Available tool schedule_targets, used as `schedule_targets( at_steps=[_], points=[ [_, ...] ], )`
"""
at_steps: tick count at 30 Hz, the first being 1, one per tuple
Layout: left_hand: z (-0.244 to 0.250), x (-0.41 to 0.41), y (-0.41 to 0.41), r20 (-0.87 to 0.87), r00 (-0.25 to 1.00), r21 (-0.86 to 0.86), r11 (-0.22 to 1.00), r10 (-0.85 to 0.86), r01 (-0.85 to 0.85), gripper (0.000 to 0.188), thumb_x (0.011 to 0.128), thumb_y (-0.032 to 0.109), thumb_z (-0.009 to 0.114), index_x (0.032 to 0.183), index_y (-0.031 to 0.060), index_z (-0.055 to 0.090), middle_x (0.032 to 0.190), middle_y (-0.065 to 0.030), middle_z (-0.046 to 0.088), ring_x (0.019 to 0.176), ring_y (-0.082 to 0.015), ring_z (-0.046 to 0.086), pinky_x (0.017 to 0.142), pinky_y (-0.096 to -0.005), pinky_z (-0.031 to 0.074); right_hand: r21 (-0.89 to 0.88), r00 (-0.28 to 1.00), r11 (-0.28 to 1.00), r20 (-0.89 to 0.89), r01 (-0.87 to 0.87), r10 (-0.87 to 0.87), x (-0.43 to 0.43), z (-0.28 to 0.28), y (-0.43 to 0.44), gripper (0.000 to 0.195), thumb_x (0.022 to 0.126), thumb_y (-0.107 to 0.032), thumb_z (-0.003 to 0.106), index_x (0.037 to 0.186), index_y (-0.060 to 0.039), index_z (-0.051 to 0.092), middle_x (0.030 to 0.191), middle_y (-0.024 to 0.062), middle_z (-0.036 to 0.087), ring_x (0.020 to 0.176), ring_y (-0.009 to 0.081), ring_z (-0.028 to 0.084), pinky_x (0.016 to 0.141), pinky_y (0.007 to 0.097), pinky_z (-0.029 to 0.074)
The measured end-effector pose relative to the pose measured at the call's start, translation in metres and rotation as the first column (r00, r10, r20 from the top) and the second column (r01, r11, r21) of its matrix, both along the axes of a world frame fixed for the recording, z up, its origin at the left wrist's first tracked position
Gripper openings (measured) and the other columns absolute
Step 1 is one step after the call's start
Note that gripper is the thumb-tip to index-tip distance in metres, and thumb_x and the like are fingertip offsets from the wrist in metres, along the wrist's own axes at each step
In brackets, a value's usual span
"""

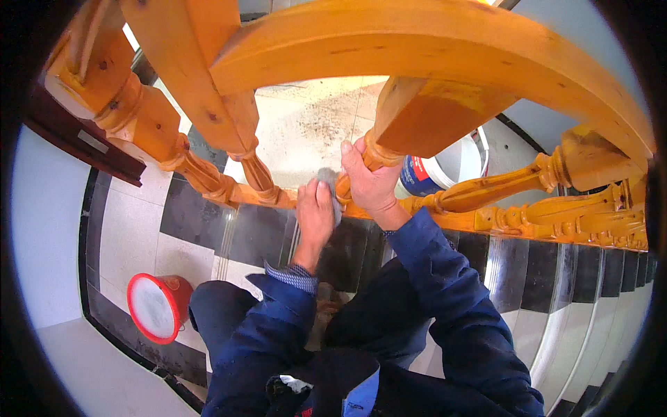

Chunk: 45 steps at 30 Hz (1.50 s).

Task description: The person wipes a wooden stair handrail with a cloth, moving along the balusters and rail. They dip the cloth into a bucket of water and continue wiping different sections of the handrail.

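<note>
Before me stands a varnished wooden stair railing with a handrail [396, 47] and turned balusters. My left hand [315, 216] presses a grey cloth or pad [330, 190] against the foot of the middle baluster [343, 186], just above the bottom rail. Higher on the same baluster, my right hand [372, 182] is wrapped round its narrow turned part, below the square block [432, 114]. Part of the cloth is hidden behind the left fingers.
A red bucket [182, 302] with whitish liquid or foam stands on the tiled floor at lower left. Beyond the railing is a white and blue pail [453, 164]. Black and white steps [542, 276] descend at the right. Dark specks lie on the tiles [328, 120] beyond the balusters.
</note>
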<state>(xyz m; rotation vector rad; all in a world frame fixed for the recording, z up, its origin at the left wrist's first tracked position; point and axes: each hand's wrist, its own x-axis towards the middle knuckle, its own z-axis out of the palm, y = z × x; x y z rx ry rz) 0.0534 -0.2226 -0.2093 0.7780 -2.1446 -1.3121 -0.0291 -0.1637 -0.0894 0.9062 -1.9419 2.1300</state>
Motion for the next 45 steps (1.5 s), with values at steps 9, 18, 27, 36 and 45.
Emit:
schedule_targets(
  at_steps=[9,18,27,36,45],
  points=[
    [0.031,0.064,0.016,-0.11,0.966,0.089,0.966,-0.233,0.243,0.03,0.096,0.017,0.058,0.115,-0.0044,0.064,0.1,-0.0244,0.064,0.097,-0.041,0.063,0.087,-0.0434,0.049,0.088,0.986,0.995,0.167,-0.04,0.025,0.009,0.021,0.0,0.011,0.091,-0.011,0.071,0.086,-0.0039,0.064,0.07,-0.0028,0.059,0.064,0.0087,0.057,0.058,0.0264,0.047],
    [0.182,0.02,-0.013,-0.593,0.74,0.621,0.766,0.317,0.169,0.031,0.105,0.025,0.046,0.116,-0.0013,0.059,0.105,-0.007,0.062,0.09,-0.0172,0.058,0.081,-0.0337,0.048,0.173,0.984,0.977,0.103,0.125,-0.144,0.026,0.048,0.061,0.053,0.103,-0.042,0.046,0.131,0.0026,0.05,0.119,0.0211,0.062,0.109,0.0294,0.061,0.095,0.0381,0.047],
    [0.129,0.02,0.012,-0.395,0.914,-0.051,0.996,-0.091,0.077,0.035,0.099,0.016,0.052,0.125,-0.0074,0.055,0.104,-0.0211,0.056,0.099,-0.0331,0.058,0.092,-0.0404,0.045,0.314,0.998,0.948,0.017,0.058,-0.067,0.022,0.035,0.037,0.056,0.105,-0.046,0.039,0.125,0.0037,0.056,0.115,0.0298,0.061,0.109,0.0412,0.061,0.093,0.0419,0.047],
    [0.235,0.033,0.027,-0.887,0.449,0.147,0.988,0.112,0.045,0.059,0.097,0.021,0.06,0.147,0.0003,0.037,0.138,-0.0184,0.045,0.123,-0.0287,0.053,0.101,-0.0428,0.046,0.162,0.981,0.973,0.082,0.163,-0.178,0.027,0.05,0.065,0.038,0.105,-0.031,0.049,0.118,0.0029,0.06,0.096,0.014,0.064,0.086,0.0201,0.061,0.08,0.0331,0.049],
    [0.097,0.015,0.028,-0.328,0.932,-0.364,0.931,-0.155,0.027,0.054,0.078,0.001,0.065,0.127,0.003,0.043,0.124,-0.0266,0.044,0.117,-0.0423,0.047,0.104,-0.0461,0.038,0.249,0.946,0.965,0.286,0.079,-0.151,0.028,0.047,0.061,0.05,0.104,-0.042,0.049,0.119,0.0052,0.059,0.106,0.0161,0.066,0.1,0.0197,0.061,0.091,0.0329,0.047]
  ],
)
